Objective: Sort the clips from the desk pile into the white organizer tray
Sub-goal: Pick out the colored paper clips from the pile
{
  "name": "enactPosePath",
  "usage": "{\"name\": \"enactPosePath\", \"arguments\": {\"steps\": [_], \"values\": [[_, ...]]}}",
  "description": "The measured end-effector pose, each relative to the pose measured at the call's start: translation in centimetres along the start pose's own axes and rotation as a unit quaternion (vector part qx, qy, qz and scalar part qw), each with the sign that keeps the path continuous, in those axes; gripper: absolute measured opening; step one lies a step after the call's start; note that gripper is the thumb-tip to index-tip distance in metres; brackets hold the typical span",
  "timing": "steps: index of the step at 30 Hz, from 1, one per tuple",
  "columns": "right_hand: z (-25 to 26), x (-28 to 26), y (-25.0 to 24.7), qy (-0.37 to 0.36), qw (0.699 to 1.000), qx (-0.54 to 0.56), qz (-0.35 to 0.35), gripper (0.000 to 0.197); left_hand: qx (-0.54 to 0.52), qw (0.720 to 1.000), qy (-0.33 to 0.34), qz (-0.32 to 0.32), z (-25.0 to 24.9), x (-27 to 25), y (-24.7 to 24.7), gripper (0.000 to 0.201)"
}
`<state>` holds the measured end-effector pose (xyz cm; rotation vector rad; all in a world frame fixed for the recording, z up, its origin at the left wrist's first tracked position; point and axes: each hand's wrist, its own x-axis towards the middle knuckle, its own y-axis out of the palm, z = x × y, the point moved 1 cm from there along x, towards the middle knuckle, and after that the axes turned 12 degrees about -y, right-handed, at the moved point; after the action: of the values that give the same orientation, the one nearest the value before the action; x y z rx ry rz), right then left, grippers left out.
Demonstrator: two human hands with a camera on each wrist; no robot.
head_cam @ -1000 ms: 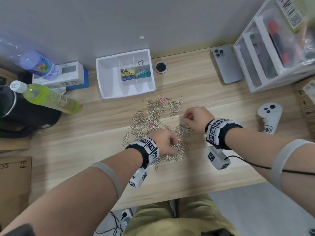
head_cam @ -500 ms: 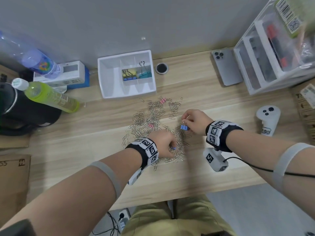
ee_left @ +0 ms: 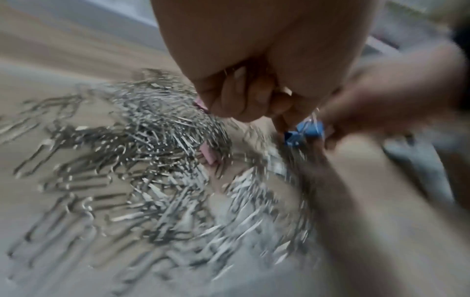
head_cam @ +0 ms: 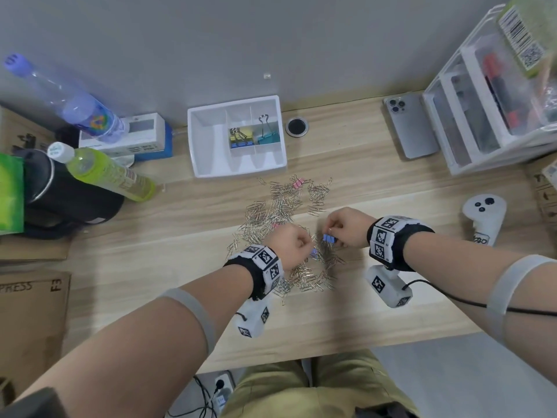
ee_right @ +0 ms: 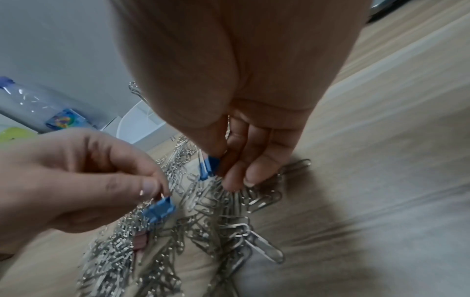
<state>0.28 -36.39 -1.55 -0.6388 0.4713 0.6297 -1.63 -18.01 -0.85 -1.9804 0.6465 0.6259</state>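
The right hand pinches a small blue metal binder clip between thumb and curled fingertips; a second ago it had not yet raised one. The left hand likewise pinches a second blue binder clip, just above the pile of silver wire paper clips. Both clips are free of the pile, ready for the white compartmented plastic organizer tray, well beyond the fingers.

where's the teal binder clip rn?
Head view: the teal binder clip stands in the white organizer tray's right rear compartment, beside the yellow and blue clips.
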Motion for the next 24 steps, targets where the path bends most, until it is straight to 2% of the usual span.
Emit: {"name": "enactPosePath", "arguments": {"steps": [3,5,7,10,12,14,17,20,22,24], "values": [[1.2,0.4,0.1,0.035,0.998,0.050,0.018,0.034,-0.164,0.983,-0.081,0.016,0.5,0.4,-1.6,0.021],[1.8,0.9,0.2,0.062,0.994,0.087,0.027,0.037,-0.223,0.967,-0.121,0.024,0.9,0.5,-2.7,0.019],[2.5,1.4,0.4,0.078,0.986,0.139,0.037,0.039,-0.286,0.946,-0.145,0.047,1.0,0.6,-3.6,0.021],[4.0,2.1,0.8,0.108,0.955,0.276,0.019,0.041,-0.350,0.921,-0.159,0.058,1.0,0.6,-4.8,0.022],[4.8,2.5,0.9,0.114,0.936,0.334,0.008,0.049,-0.372,0.915,-0.153,0.041,1.0,0.4,-5.5,0.023],[5.7,3.0,1.0,0.099,0.931,0.351,0.023,0.049,-0.371,0.919,-0.135,0.017,1.1,0.0,-6.3,0.021],[7.1,3.6,0.6,0.074,0.920,0.384,0.037,0.031,-0.343,0.933,-0.114,-0.001,1.8,-0.3,-7.7,0.016],[8.1,4.7,0.0,0.034,0.931,0.363,0.036,0.005,-0.327,0.939,-0.103,-0.012,2.8,-0.1,-9.0,0.011],[8.6,5.6,-0.4,0.017,0.940,0.339,0.016,0.003,-0.305,0.947,-0.100,-0.030,3.7,0.6,-9.9,0.010],[9.4,6.5,-0.7,0.018,0.937,0.349,0.009,0.006,-0.284,0.952,-0.103,-0.050,4.3,1.4,-10.9,0.013]]}}
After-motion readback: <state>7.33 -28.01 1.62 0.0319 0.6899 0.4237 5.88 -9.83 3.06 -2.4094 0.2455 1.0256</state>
